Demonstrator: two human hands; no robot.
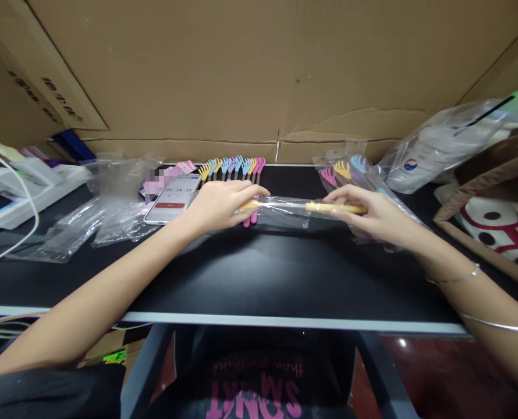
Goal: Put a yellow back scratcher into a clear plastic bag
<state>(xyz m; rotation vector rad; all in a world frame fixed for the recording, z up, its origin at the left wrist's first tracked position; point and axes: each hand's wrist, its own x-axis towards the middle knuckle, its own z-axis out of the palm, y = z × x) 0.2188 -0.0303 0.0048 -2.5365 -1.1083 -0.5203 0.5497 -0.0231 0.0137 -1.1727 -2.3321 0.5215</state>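
Observation:
My left hand (222,202) is closed round one end of a long yellow stick-shaped item (329,207) that lies inside a clear plastic sleeve (283,212). My right hand (364,209) pinches the other end of the same item and sleeve. Both hands hover just above the black table (259,273). Behind my left hand a row of several pastel hand-shaped scratchers (233,166) lies side by side, in yellow, blue, purple and pink. Pink ends (250,219) stick out below my left fingers.
A phone (174,198) showing a timer lies left of my left hand, beside empty clear bags (93,215). Bagged scratchers (344,170) sit behind my right hand. A large clear bag (442,145) and a cardboard box (495,198) stand at the right. Cardboard walls (259,75) rise behind.

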